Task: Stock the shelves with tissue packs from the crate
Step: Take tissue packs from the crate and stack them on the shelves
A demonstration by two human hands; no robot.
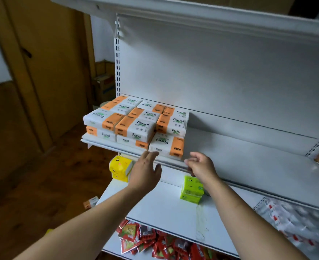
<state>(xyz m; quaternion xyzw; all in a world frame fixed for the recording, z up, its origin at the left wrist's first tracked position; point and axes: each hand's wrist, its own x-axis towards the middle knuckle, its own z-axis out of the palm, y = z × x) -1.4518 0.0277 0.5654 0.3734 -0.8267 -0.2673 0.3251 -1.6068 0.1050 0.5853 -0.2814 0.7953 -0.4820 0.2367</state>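
At the shelf [102, 142] front edge, the left hand [145, 171], released and flat-fingered, is just beside a pack [166, 145]; the right hand [201, 166] is loosely curled, empty.

This is looking like a small shop: white metal shelving [248, 152] with slotted uprights [117, 68], of the kind shops use, is carrying goods in multiples on several tiers. Identical orange-and-white facial tissue packs [136, 124] are sitting stacked in rows on one tier, yellow packs [120, 167] and green packs [191, 188] are sitting on the tier below, and a heap of red sachets [145, 239] is lying on the lowest. Cardboard boxes [104, 85] are standing on the floor behind the unit, near a wooden door [48, 72].
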